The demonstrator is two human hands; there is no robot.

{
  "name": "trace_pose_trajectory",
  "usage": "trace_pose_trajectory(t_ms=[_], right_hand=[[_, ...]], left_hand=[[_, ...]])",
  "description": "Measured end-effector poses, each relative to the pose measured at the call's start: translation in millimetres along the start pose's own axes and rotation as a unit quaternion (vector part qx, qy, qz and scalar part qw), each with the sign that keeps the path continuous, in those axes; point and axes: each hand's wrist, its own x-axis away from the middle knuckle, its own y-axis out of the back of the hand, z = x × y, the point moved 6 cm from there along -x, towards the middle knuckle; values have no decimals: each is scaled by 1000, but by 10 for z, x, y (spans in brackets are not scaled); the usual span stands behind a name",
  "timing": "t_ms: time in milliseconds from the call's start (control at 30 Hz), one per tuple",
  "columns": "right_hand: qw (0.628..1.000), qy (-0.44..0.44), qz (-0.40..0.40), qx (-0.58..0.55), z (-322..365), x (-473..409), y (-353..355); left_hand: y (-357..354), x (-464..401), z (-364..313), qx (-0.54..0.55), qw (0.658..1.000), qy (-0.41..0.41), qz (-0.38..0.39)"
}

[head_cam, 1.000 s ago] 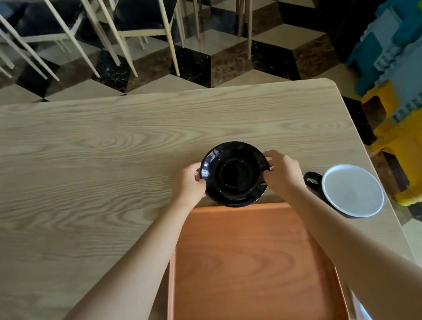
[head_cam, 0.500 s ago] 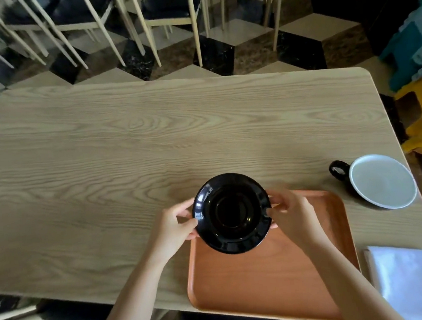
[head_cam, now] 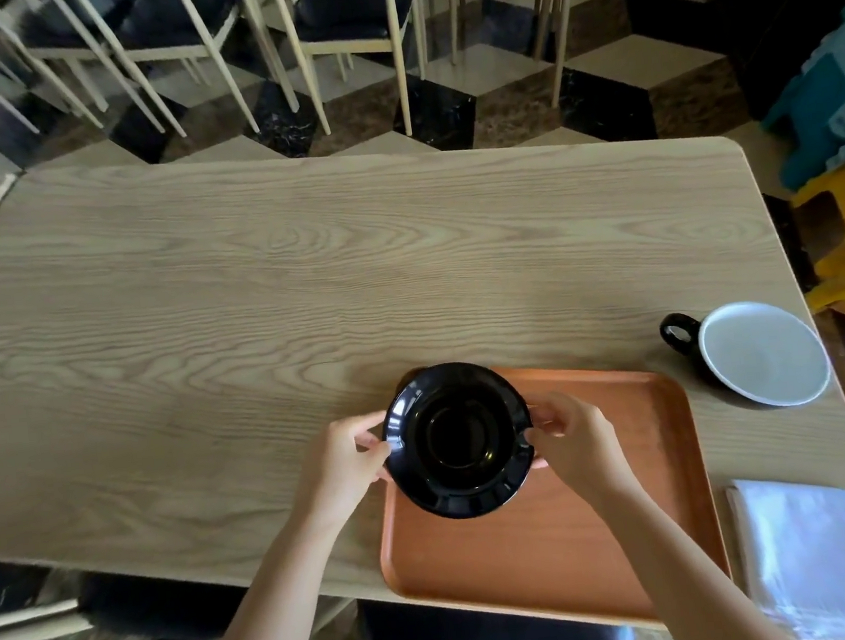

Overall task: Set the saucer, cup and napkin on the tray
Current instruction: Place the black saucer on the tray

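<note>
Your glossy black saucer sits level over the orange tray's far-left corner, left hand and right hand pinching opposite rims.

Both my bare forearms reach up from the near edge and angle toward each other. My left hand is curled, thumb on top and fingertips pinched at the left rim of the saucer. My right hand mirrors it on the right rim, thumb above, fingers bent beneath. Wrists are roughly level, palms turned inward, facing one another.
</note>
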Motion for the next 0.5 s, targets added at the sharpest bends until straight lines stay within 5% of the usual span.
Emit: trace_pose_trajectory(t_ms=[500], right_hand=[[999, 10, 15, 34, 73, -40, 24]], left_hand=[[43, -60, -40, 2, 1000, 0, 17]])
